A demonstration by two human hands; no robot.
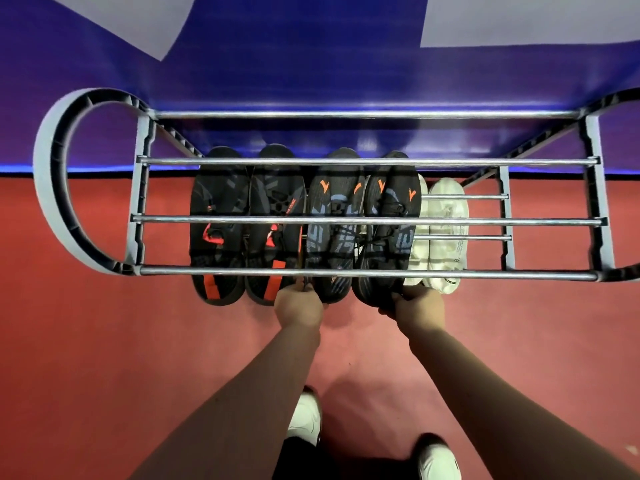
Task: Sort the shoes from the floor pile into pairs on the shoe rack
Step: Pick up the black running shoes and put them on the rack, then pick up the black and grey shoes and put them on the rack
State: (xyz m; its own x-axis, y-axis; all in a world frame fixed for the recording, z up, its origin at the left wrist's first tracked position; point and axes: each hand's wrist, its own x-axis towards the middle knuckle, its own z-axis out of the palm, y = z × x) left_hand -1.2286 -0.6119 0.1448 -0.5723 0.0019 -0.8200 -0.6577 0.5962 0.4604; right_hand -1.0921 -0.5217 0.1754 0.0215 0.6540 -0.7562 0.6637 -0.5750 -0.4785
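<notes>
I look straight down through the metal shoe rack (367, 221) at shoes lined up on a lower shelf. A black pair with red-orange accents (221, 209) lies at the left. In the middle is a black-and-blue pair with orange marks: my left hand (298, 304) grips the heel of its left shoe (334, 223), and my right hand (417, 304) grips the heel of its right shoe (389, 216). A white pair (445, 233) sits at the right, partly under the right dark shoe.
The rack stands against a blue wall (311, 64) on a red floor (104, 358). Its grey plastic side frames (52, 188) curve out at both ends. My feet in white shoes (306, 417) are at the bottom.
</notes>
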